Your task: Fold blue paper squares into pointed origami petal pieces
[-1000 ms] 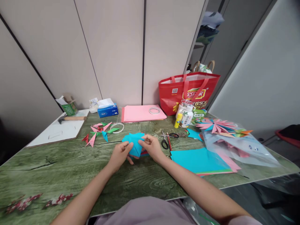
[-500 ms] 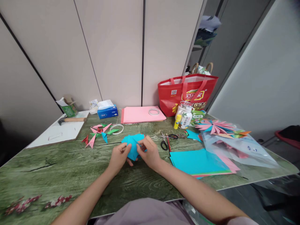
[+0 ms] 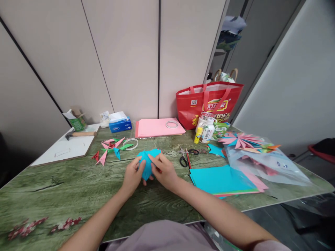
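Note:
A folded piece of blue paper (image 3: 147,166) with a raised crease down its middle is held just above the table, between both hands. My left hand (image 3: 133,174) grips its left side, thumb on top and some fingers underneath. On the right side, my right hand (image 3: 163,170) pinches the paper, its thumb and forefinger near the crease. Part of the paper is covered by the fingers. To the left lie several small folded paper pieces (image 3: 110,149) in pink, green, red and blue, beside a white tape roll (image 3: 130,144).
Right of the hands are scissors (image 3: 184,156), a red pencil (image 3: 188,158) and a stack of blue sheets (image 3: 220,179). Behind stand a glue stick (image 3: 198,135), a white bottle (image 3: 207,131) and a red bag (image 3: 187,109). A hammer (image 3: 83,134) lies on a white board (image 3: 62,148).
My right thumb and fingers have shifted from the paper's right flap toward its middle crease. The blue paper is turned slightly, with its crease now more upright.

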Demonstrator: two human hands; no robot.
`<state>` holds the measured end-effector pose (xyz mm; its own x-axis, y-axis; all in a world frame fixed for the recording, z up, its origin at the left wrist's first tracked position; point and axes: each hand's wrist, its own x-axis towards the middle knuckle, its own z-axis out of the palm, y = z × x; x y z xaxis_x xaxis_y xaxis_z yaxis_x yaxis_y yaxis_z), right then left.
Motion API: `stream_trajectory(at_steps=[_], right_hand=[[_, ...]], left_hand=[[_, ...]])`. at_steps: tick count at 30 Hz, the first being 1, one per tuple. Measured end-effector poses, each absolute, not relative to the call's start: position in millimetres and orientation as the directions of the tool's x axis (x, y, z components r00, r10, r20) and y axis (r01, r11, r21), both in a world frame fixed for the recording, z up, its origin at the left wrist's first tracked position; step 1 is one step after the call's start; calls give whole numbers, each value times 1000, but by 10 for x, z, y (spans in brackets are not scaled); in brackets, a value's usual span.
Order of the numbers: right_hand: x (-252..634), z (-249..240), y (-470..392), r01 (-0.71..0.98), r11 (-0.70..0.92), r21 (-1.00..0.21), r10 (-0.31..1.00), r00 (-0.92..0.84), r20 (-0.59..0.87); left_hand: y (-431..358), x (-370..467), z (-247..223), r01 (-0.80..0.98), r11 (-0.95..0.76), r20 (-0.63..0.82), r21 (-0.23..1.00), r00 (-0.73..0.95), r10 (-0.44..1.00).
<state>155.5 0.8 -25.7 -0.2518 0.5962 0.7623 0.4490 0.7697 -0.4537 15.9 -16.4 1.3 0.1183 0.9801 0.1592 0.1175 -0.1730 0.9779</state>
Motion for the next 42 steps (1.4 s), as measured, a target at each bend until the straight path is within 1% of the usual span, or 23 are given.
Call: stream_trajectory(at_steps=[3,5,6,8,10,13,15,16,18,20,22,25,27,30,36,42], right_hand=[[1557,-288,-5,519,789,-329,563,-394,726],[1561,-265,-25,551,783,-290,576,-465,672],[1566,-244,-35,552,781,-292,586,-489,646],[1586,-203,-44,530,780,-333,608,-515,604],[1617,-184,-27,516,767,-381,633,-510,583],[1666,-215,38,514,755,-407,645,-470,602],[1684,-240,83,477,762,-439,639,-443,629],[1689,-242,100,442,761,-475,644,-431,632],[1693,-215,119,348,727,-591,685,-411,601],[1698,-155,128,245,634,-734,758,-385,527],[1711,-92,136,153,497,-854,843,-320,433],[1740,-30,143,-3,245,-970,939,-249,238],[1754,-7,138,-86,101,-991,959,-256,120],[1756,23,122,-148,7,-989,963,-267,47],[1736,27,144,-194,12,-981,966,-251,62],[1747,-2,190,-167,30,-985,963,-259,74]], left_hand=[[-148,141,-19,178,-207,192,962,97,977],[-132,124,-36,213,-225,213,951,80,974],[-126,116,-40,224,-228,217,948,72,974],[-118,103,-36,221,-213,200,952,80,976],[-117,101,-19,176,-175,155,969,121,981],[-114,107,14,113,-116,93,987,197,976],[-105,105,31,123,-103,73,987,229,971],[-100,101,37,136,-101,66,985,242,968],[-92,88,46,158,-101,59,982,254,965],[-96,79,51,179,-104,56,978,255,965],[-116,85,54,208,-99,40,973,274,961],[-158,117,49,246,-78,-13,966,349,937],[-180,140,44,255,-80,-25,964,385,923],[-194,158,49,266,-98,-15,959,394,919],[-209,160,107,274,-90,-36,957,423,905],[-205,180,75,249,-58,-57,967,432,900]])
